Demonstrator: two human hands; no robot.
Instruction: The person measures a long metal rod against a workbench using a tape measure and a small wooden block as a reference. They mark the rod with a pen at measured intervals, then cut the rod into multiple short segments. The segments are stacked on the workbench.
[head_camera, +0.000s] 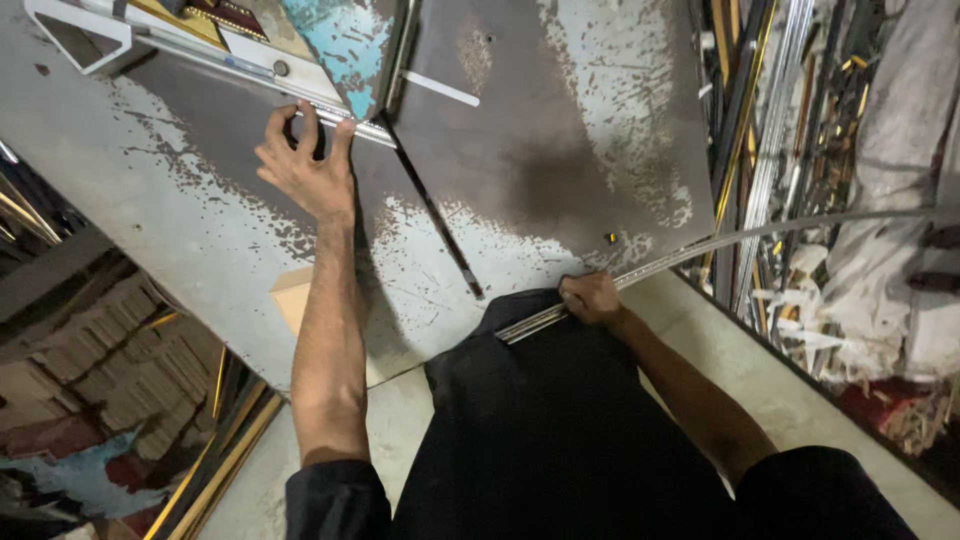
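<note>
I stand at a worn metal worktable (560, 130) with flaking pale blue paint. My left hand (305, 165) reaches far forward, fingers spread, its fingertips pressing on a silver metal rail (330, 105) that runs across the table's far side. My right hand (592, 297) is closed around a long thin silver moulding strip (760, 235) at the table's near edge. The strip runs from my waist out to the right, past the table. A narrow dark slot (435, 215) crosses the tabletop between my hands.
A rack of many long metal and gilt strips (770, 120) stands at the right. A small cardboard piece (292, 295) lies at the table's near left edge. Stacked cardboard (110, 360) and gilt strips (215, 455) sit low on the left. The concrete floor (740, 370) lies under me.
</note>
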